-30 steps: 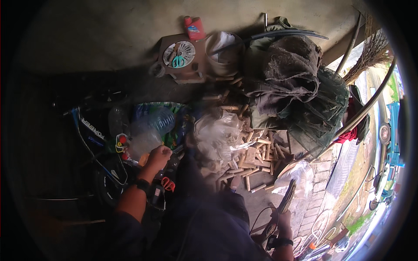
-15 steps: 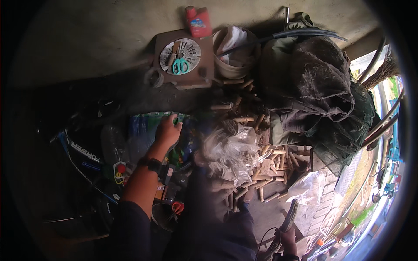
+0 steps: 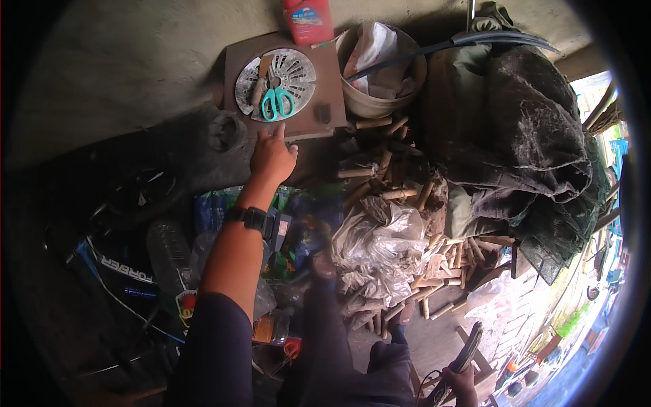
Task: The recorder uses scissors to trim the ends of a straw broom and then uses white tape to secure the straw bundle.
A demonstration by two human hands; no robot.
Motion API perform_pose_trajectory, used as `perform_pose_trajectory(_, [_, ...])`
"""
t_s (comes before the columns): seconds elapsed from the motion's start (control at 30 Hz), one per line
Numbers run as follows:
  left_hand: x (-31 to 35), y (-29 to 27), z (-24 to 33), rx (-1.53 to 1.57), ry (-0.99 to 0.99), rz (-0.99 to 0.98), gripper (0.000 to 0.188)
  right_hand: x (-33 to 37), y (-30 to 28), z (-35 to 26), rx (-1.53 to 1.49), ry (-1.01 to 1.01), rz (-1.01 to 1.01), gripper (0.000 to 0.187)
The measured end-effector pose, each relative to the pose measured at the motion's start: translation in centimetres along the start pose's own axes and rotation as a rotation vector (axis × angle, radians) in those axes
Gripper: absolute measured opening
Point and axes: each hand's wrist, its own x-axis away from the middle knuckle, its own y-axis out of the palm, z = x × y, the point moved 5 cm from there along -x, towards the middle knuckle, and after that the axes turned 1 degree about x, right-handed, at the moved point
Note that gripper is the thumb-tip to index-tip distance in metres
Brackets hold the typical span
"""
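My left hand (image 3: 272, 157) is stretched forward, its fingers extended and thumb apart, holding nothing. Its fingertips come just short of a pair of scissors (image 3: 277, 100) with teal handles. They lie on a round, slotted grey disc (image 3: 303, 71), handles toward me. Beside them on the disc rests a tool with a worn wooden handle (image 3: 258, 91). Under the disc is a brown square board (image 3: 329, 85). At the lower right, my right hand (image 3: 462, 384) is closed around a dark bundle of long thin pieces (image 3: 468, 353), whose exact kind I cannot make out.
A red jug (image 3: 310, 24) and a pale bucket (image 3: 380, 102) stand at the back. Crumpled clear plastic (image 3: 380, 244) covers part of a pile of short wooden sticks (image 3: 444, 271). Dark cloth (image 3: 522, 129) is heaped on the right. A bicycle frame (image 3: 102, 254) lies in shadow on the left.
My left hand has moved forward from above the blue-green bag to the near edge of the board by the scissors. My right hand still grips the bundle. The view has shifted slightly.
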Motion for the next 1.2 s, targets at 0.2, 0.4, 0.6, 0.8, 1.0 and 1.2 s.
perform_pose_trajectory(0.2, [-4.1,1.8,-0.4,-0.078,-0.060,-0.086,0.068,0.0,0.3,1.7,-0.003,0.117,0.043,0.015])
perform_pose_trajectory(0.4, [-6.2,2.5,-0.7,-0.097,-0.001,-0.107,0.073,0.0,1.4,1.6,0.061,0.181,0.040,0.014])
perform_pose_trajectory(0.6, [-5.8,3.8,-1.0,-0.167,0.064,-0.066,0.053,-0.3,1.9,1.0,0.020,0.174,0.038,0.015])
perform_pose_trajectory(0.8, [-3.6,3.4,-1.3,-0.109,0.073,0.027,0.025,-0.5,2.0,0.0,-0.056,0.157,0.021,0.015])
perform_pose_trajectory(1.0, [1.0,0.4,-0.4,0.080,0.137,0.211,0.021,-1.0,1.4,-1.2,-0.007,0.082,-0.011,0.015])
perform_pose_trajectory(1.2, [10.5,-0.8,1.8,0.641,-0.023,-0.154,0.027,1.7,-0.2,-6.5,0.019,-0.254,0.030,0.019])
